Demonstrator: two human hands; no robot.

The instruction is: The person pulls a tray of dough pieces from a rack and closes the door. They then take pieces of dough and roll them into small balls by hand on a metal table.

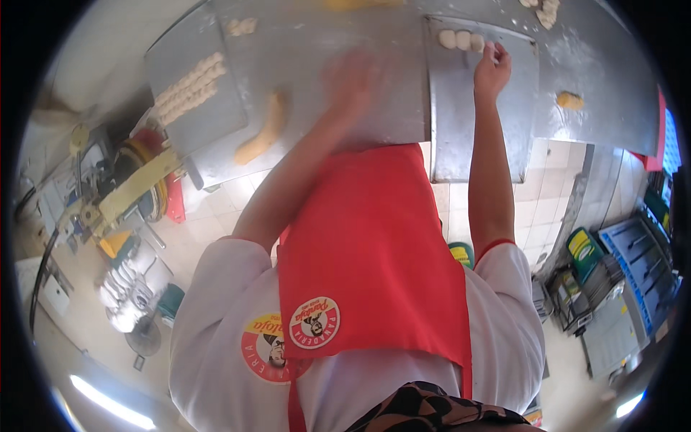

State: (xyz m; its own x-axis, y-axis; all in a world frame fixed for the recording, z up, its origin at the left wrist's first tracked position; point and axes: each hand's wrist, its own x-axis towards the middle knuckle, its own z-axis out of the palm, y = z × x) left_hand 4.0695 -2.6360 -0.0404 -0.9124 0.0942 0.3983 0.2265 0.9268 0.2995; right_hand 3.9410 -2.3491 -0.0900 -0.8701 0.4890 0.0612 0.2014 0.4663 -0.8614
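Note:
My right hand (494,66) is at the back of a metal tray (481,129), its fingers curled at the right end of a short row of pale dough balls (448,39); whatever they hold is hidden. My left hand (353,83) is smeared by motion over the steel table (389,108), so its fingers cannot be made out. To its left lies a long, curved yellowish strip of dough (263,133). Farther left, another flat tray (230,108) carries several rows of small dough pieces (187,90).
Small dough clumps (241,27) (547,13) sit near the back. A short yellow dough piece (570,101) lies right of the right tray. Machinery (119,187) with a yellow bar stands at left below table level; stacked trays and racks (615,281) are at lower right.

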